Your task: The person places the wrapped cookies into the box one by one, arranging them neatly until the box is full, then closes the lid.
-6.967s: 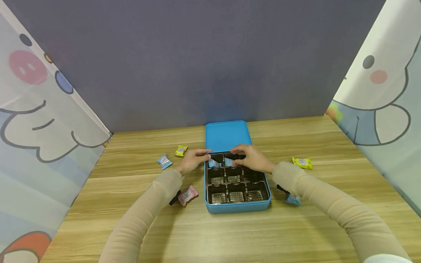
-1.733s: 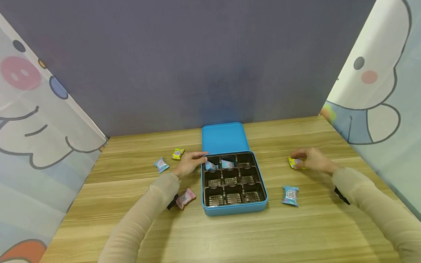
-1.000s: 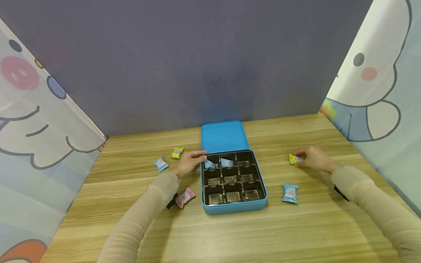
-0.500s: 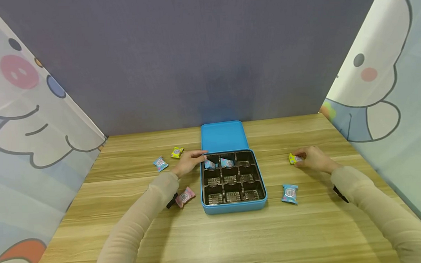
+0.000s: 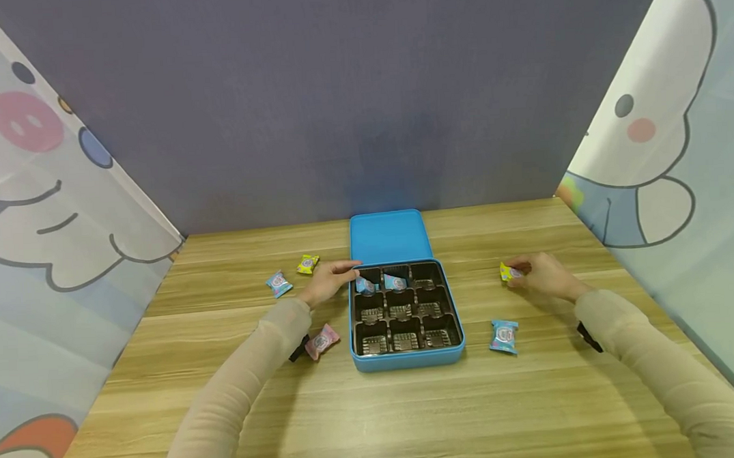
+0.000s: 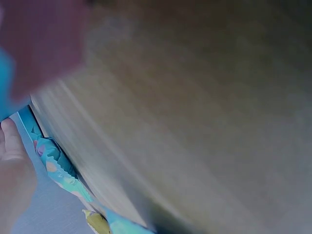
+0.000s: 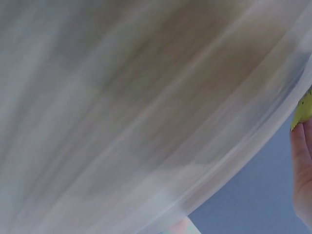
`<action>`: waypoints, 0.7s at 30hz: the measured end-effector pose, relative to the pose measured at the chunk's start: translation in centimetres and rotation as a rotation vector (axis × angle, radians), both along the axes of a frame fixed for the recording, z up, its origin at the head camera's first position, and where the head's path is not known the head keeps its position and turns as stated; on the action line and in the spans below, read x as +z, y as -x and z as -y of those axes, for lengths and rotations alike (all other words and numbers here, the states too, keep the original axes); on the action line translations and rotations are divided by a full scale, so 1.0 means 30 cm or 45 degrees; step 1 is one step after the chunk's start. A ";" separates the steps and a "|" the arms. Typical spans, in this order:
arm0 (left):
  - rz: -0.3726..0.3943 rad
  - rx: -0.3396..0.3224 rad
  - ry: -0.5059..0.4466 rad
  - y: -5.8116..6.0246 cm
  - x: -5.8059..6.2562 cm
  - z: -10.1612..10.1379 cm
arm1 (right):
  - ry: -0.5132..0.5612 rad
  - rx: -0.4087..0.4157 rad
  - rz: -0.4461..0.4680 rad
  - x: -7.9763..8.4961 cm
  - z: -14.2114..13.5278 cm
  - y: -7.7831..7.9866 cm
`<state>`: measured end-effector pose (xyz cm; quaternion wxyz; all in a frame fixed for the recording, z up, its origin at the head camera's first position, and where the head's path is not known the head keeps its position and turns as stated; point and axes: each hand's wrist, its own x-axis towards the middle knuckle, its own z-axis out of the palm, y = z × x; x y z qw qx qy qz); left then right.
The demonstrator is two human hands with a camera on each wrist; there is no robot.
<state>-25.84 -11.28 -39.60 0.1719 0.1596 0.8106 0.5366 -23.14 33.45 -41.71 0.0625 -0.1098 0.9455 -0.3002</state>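
Observation:
At the right side of the table, my right hand (image 5: pixel 547 276) pinches a wrapped yellow candy (image 5: pixel 506 272) between thumb and fingers; its yellow wrapper (image 7: pixel 303 109) shows at the fingertips in the right wrist view. My left hand (image 5: pixel 328 283) holds the back left corner of a blue box (image 5: pixel 407 360), its thumb at the left rim and a finger along the back. Inside is a dark tray (image 5: pixel 401 296) in three rows of compartments. The back row has a blue candy (image 5: pixel 366 285) in its left compartment and another blue candy (image 5: pixel 395 282) in the middle one.
The box's lid (image 5: pixel 390 236) lies folded back behind it. Left of the box are a yellow candy (image 5: pixel 308 264), a blue candy (image 5: pixel 278 284) and a pink candy (image 5: pixel 323 341) beside my left wrist. Another blue candy (image 5: pixel 503 337) lies right of the box. A grey wall (image 5: pixel 361 106) stands behind.
My right hand has let go of the blue candy in the back middle compartment, moved right and taken hold of the yellow candy, lately shifting slightly left. My left hand stays at the box corner.

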 end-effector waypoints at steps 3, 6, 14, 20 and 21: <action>-0.006 -0.006 -0.003 -0.002 0.000 0.000 | -0.001 0.002 -0.012 0.009 0.012 0.000; -0.011 -0.007 -0.001 -0.004 0.003 0.000 | 0.003 -0.001 -0.024 0.021 0.028 -0.001; -0.019 0.005 -0.004 0.026 -0.039 0.006 | 0.045 -0.017 -0.012 0.034 0.061 -0.001; -0.052 0.028 0.001 0.064 -0.109 0.012 | 0.090 -0.005 0.003 0.044 0.079 0.004; -0.052 0.026 -0.003 0.063 -0.108 0.012 | 0.103 -0.003 0.003 0.046 0.083 0.005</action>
